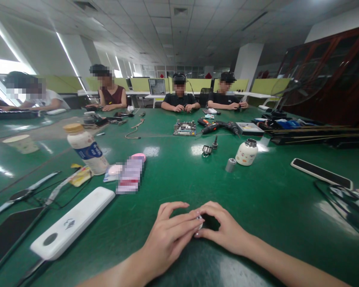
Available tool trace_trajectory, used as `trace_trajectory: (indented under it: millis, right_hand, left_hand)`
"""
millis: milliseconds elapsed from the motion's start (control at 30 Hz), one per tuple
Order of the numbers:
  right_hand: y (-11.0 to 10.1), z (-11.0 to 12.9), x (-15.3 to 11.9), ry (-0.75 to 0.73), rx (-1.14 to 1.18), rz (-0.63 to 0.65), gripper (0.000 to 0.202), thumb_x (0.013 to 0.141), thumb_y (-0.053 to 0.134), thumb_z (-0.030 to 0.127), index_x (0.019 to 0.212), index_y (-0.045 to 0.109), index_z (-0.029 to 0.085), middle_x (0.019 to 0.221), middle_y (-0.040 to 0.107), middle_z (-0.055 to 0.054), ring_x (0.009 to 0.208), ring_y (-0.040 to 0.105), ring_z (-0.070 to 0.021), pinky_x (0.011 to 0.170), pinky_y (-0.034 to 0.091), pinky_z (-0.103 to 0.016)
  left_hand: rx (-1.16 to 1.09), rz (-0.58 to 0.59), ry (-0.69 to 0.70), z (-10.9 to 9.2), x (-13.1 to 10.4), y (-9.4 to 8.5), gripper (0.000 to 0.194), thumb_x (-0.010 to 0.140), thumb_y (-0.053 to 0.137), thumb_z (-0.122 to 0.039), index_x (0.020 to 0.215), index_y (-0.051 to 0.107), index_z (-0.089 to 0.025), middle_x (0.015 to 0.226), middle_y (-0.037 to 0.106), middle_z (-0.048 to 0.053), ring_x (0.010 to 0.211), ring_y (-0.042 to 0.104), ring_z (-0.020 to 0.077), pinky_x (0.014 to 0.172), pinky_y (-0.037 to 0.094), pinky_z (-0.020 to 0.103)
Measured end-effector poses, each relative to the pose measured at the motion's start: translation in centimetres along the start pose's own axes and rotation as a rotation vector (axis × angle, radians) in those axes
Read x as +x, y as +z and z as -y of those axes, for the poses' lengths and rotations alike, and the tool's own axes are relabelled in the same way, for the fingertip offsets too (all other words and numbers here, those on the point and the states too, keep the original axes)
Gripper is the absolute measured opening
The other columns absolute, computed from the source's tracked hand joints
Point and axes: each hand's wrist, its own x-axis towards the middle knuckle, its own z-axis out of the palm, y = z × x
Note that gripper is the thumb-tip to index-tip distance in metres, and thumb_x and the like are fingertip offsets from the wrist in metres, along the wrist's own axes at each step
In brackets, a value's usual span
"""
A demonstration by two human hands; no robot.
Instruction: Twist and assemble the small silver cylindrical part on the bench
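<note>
My left hand [167,235] and my right hand [224,229] meet low in the middle of the view, just above the green table. Between their fingertips sits a small whitish piece [200,222], mostly covered by the fingers, so its kind does not show. My right thumb and fingers curve round into a pinch on it. The left fingers close over its other side. Beyond the hands, a small white flask [246,154] with printed faces stands upright, its steel mouth uncovered. Beside it are a grey metal cylinder [230,164], a steel ring-shaped part [206,150] and a dark stopper-like part [215,142].
Left: a white oblong device [74,223], a tilted-looking drink bottle [86,149], a smartwatch [19,194] and a paper cup [23,143]. Right: a white-edged black phone-like slab [321,173] and cables. Farther back lie a circuit board [184,128] and power drills [215,126]. Several people sit opposite.
</note>
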Motion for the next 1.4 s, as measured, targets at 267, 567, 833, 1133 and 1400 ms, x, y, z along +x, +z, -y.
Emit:
trace_trajectory:
  millis: [267,567,833,1133,1400]
  right_hand:
    - [-0.3,1.0,0.1,-0.099,-0.148,0.033,0.035,0.087,0.067,0.047,0.115,0.063,0.027,0.107,0.071,-0.003,0.096,0.062,-0.0189,0.088,0.043,-0.034]
    - [0.0,0.8,-0.2,0.013,-0.184,-0.028,0.032,0.083,0.073,0.04,0.109,0.063,0.025,0.104,0.068,-0.002,0.098,0.058,-0.0207,0.088,0.043,-0.034]
    - [-0.2,1.3,-0.1,0.014,-0.203,-0.007,0.031,0.084,0.071,0.038,0.11,0.062,0.023,0.108,0.067,-0.002,0.101,0.059,-0.0199,0.09,0.044,-0.033]
    - [0.0,0.8,0.1,0.002,-0.23,-0.043,0.035,0.086,0.07,0.039,0.117,0.061,0.025,0.11,0.068,-0.004,0.101,0.06,-0.0218,0.089,0.043,-0.035]
    - [-0.1,0.8,0.0,0.02,-0.211,-0.029,0.034,0.089,0.066,0.039,0.119,0.059,0.024,0.109,0.068,-0.004,0.099,0.06,-0.0209,0.088,0.044,-0.035]
  left_hand:
    - [-0.087,-0.154,-0.076,-1.0,1.0,-0.5,0.019,0.088,0.065,-0.013,0.101,0.069,-0.026,0.087,0.077,-0.004,0.085,0.066,0.0141,0.079,0.048,0.029]
    - [0.11,-0.172,-0.299,4.2,0.7,-0.3,0.013,0.086,0.068,-0.027,0.098,0.072,-0.027,0.09,0.077,0.001,0.095,0.068,0.0216,0.084,0.05,0.036]
    - [0.092,-0.013,-0.362,5.9,-0.2,0.7,0.016,0.085,0.067,-0.028,0.1,0.072,-0.026,0.093,0.077,0.002,0.1,0.067,0.023,0.087,0.051,0.041]
    - [-0.291,-0.209,-0.389,1.4,1.7,1.2,0.013,0.087,0.066,-0.028,0.098,0.069,-0.021,0.086,0.074,0.002,0.078,0.071,0.0161,0.073,0.058,0.029]
    - [-0.167,0.095,-0.145,1.7,4.0,-1.8,0.01,0.088,0.066,-0.023,0.09,0.074,-0.028,0.084,0.077,-0.003,0.078,0.069,0.0145,0.072,0.049,0.027]
